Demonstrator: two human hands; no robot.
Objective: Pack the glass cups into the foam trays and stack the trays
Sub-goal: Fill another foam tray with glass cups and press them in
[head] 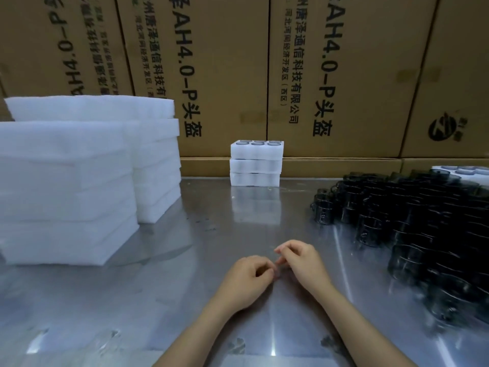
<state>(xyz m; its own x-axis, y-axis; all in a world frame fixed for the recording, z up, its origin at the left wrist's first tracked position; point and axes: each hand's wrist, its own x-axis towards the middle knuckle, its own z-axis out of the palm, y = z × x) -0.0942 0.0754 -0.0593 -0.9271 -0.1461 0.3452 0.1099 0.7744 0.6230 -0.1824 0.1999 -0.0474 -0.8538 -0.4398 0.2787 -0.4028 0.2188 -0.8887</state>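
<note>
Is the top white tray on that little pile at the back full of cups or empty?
Full, as far as shows: the top foam tray of the pile has dark cup rims in every visible hole.

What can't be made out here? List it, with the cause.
Head view:
- Lower two packed trays: contents hidden by foam walls.
- Dark glass cups: count lost in blur; right edge cuts the pile.
- Left foam stacks: cut by left edge.
- Left hand, right hand: curled fingertips hide anything pinched.

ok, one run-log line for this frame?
hands: left and right empty, fingers loosely curled, over table | packed trays: three stacked at back | glass cups: loose pile, right | empty foam trays: stacks, left
</note>
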